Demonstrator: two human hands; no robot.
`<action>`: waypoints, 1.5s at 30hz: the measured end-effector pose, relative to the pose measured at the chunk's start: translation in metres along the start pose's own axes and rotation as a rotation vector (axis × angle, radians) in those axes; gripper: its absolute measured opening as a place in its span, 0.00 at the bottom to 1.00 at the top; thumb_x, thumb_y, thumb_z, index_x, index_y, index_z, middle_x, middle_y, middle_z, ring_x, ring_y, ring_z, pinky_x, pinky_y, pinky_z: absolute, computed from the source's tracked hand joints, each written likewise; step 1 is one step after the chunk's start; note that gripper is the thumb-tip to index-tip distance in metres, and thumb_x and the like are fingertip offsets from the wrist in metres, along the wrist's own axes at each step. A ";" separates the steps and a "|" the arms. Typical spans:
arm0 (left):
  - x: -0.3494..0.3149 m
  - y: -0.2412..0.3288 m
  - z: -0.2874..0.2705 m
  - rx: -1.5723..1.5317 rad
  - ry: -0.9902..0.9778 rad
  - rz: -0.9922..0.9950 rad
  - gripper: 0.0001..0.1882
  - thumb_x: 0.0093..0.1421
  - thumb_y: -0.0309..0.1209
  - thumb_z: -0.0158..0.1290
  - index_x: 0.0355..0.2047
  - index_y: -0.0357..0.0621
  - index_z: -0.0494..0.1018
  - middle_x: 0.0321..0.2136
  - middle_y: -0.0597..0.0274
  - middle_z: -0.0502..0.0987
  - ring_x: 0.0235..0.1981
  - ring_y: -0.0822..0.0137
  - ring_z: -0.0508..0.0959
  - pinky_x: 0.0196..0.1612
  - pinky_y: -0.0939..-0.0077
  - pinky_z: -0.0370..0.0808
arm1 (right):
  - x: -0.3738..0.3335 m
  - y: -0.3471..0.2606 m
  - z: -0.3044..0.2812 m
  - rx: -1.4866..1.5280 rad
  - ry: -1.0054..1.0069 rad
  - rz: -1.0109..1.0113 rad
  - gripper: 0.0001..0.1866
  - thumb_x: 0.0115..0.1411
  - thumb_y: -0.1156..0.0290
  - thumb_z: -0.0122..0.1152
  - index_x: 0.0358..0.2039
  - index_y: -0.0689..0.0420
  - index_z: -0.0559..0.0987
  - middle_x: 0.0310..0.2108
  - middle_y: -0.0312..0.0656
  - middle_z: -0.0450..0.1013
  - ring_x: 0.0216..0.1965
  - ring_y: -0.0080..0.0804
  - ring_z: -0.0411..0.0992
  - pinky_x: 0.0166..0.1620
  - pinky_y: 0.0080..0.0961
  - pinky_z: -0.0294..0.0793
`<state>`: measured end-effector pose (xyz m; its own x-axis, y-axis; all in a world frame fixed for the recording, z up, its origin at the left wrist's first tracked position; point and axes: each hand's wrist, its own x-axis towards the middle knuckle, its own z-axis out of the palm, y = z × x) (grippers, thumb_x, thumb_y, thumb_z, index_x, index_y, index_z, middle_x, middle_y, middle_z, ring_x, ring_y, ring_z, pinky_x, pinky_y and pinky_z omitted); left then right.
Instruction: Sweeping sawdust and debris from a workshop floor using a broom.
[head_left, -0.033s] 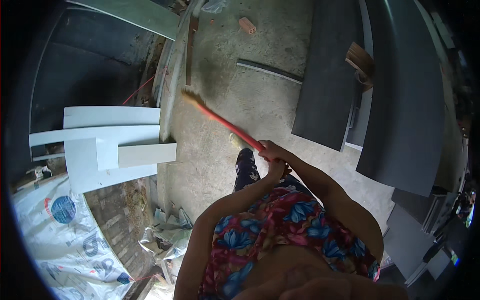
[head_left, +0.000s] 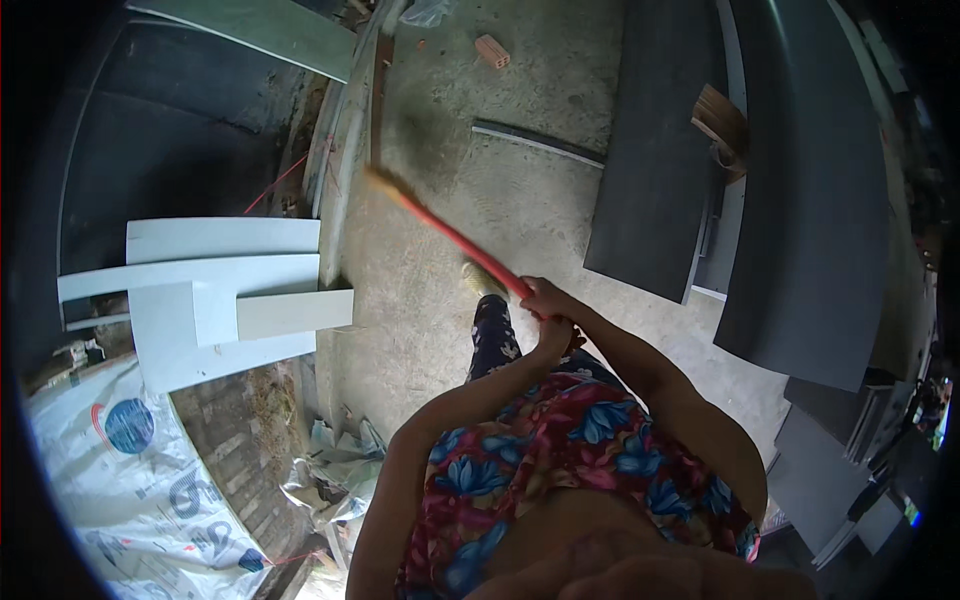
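Observation:
Both my hands are wrapped round the red handle of a broom [head_left: 455,236]. My right hand [head_left: 543,297] grips it farther forward, and my left hand [head_left: 556,337] is closed nearer my body, close behind the right. From my hands the handle slants away to the far left. Its tan straw-like head [head_left: 388,186] is at the concrete floor [head_left: 420,330], beside the low kerb on the left; the bristles look slightly blurred. The end of the handle behind my left hand is mostly hidden.
A brick [head_left: 492,51] and a metal strip [head_left: 538,143] lie on the floor ahead. Large dark panels [head_left: 655,150] stand along the right, with a brown bundle [head_left: 720,125] between them. White boards [head_left: 225,240] and printed plastic sheeting [head_left: 140,480] are on the left.
The broom head has shifted slightly farther away from me, toward the upper left. Both hands keep their hold on the handle and have barely moved.

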<state>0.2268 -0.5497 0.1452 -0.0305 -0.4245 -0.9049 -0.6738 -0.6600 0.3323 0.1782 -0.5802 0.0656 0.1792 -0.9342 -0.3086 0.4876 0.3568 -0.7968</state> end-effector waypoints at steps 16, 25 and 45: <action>0.147 0.235 0.022 0.579 -0.277 0.054 0.09 0.46 0.32 0.43 0.16 0.40 0.62 0.09 0.63 0.63 0.06 0.71 0.63 0.06 0.78 0.56 | 0.132 -0.063 -0.200 0.480 0.901 0.191 0.04 0.40 0.77 0.46 0.20 0.63 0.68 0.10 0.40 0.63 0.12 0.29 0.66 0.15 0.26 0.65; 0.180 0.246 0.089 0.573 -0.014 0.066 0.11 0.47 0.24 0.44 0.32 0.33 0.59 0.20 0.55 0.69 0.16 0.65 0.72 0.14 0.72 0.68 | 0.114 -0.145 -0.259 0.527 0.541 0.100 0.16 0.43 0.77 0.52 0.36 0.60 0.67 0.14 0.37 0.65 0.12 0.24 0.63 0.15 0.21 0.63; 0.196 0.401 0.070 -0.077 0.061 -0.176 0.09 0.55 0.36 0.37 0.26 0.45 0.61 0.11 0.63 0.65 0.08 0.71 0.67 0.06 0.80 0.56 | 0.266 -0.170 -0.308 -0.228 0.161 0.144 0.19 0.36 0.69 0.54 0.31 0.63 0.69 0.23 0.49 0.70 0.21 0.41 0.70 0.25 0.31 0.69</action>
<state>-0.1008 -0.8538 0.0826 0.1291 -0.3333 -0.9339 -0.6063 -0.7718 0.1916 -0.1202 -0.8874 -0.0409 0.0858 -0.8670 -0.4909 0.2596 0.4951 -0.8291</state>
